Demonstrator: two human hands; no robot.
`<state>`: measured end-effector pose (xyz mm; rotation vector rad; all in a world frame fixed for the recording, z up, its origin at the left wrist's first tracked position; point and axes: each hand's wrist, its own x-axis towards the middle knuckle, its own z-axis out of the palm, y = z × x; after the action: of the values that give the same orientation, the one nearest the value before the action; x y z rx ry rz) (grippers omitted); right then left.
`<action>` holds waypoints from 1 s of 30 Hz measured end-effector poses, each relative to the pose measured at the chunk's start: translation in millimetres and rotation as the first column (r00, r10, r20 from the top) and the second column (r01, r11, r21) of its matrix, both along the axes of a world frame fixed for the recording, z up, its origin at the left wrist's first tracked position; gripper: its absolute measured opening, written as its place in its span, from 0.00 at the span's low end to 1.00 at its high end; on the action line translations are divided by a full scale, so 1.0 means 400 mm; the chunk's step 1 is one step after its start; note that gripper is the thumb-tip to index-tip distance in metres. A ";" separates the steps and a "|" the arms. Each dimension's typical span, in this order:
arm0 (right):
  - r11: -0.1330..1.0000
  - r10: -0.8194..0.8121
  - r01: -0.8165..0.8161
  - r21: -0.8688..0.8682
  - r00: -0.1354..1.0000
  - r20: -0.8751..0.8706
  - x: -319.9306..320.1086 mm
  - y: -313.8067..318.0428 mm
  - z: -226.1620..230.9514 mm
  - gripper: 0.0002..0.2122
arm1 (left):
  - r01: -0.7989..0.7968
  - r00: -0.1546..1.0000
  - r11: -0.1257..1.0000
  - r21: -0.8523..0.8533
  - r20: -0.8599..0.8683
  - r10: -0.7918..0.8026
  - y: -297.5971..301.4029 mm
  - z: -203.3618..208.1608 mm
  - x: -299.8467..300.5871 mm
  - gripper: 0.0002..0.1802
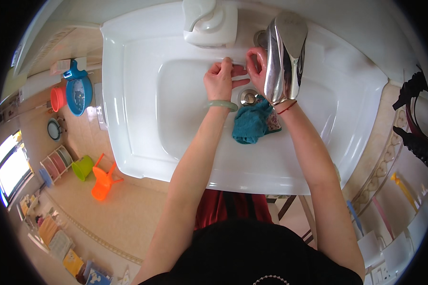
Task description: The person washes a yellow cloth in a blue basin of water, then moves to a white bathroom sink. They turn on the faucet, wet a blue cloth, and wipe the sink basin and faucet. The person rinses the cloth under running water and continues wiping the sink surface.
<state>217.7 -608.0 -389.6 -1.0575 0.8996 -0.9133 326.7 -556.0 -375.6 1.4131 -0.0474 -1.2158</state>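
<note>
- I see a white dispenser (210, 31) at the back edge of the sink (133, 95).
- My left grip (218, 84) is over the basin, fingers apart, nothing visible in it.
- The crumpled teal cloth (251, 124) lies in the basin, from the drain (248, 98) toward the front edge.
- My right grip (258, 78) curls thumb and finger into a ring; I can't tell if it pinches anything.
- The chrome faucet (285, 57) partly covers that hand.

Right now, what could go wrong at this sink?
The teal cloth lies right by the drain and might slip over it, slowing any water.
The faucet partly hides the right hand in this view, so a quick lift could bump the metal.
The green bangle behind the left hand might knock the sink.
</note>
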 end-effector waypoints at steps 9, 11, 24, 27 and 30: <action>0.969 0.095 -0.156 -0.192 0.951 -0.293 -0.031 -0.010 -0.037 0.14 | -0.063 0.998 0.998 0.015 -0.022 0.064 -0.014 0.011 -0.008 0.14; 0.908 0.040 -0.211 -0.363 0.904 -0.427 -0.027 -0.010 -0.046 0.15 | -0.041 0.999 0.998 -0.050 -0.028 0.039 0.004 -0.011 -0.003 0.14; 0.798 -0.215 -0.259 -0.545 0.721 -0.658 -0.028 -0.030 -0.132 0.08 | 0.041 0.999 0.996 0.080 -0.004 -0.041 0.003 0.025 0.021 0.20; 0.797 -0.208 -0.233 -0.557 0.761 -0.615 -0.020 -0.034 -0.151 0.03 | 0.138 0.985 0.970 0.201 0.072 -0.155 -0.011 0.039 0.043 0.23; 0.774 -0.163 -0.214 -0.595 0.842 -0.515 -0.019 -0.024 -0.131 0.08 | 0.186 0.967 0.953 0.240 0.125 -0.220 -0.008 0.036 0.057 0.22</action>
<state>210.2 -617.7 -441.9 -1.9983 1.0560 -0.9296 349.4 -559.1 -361.1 1.7326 -0.1672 -1.3125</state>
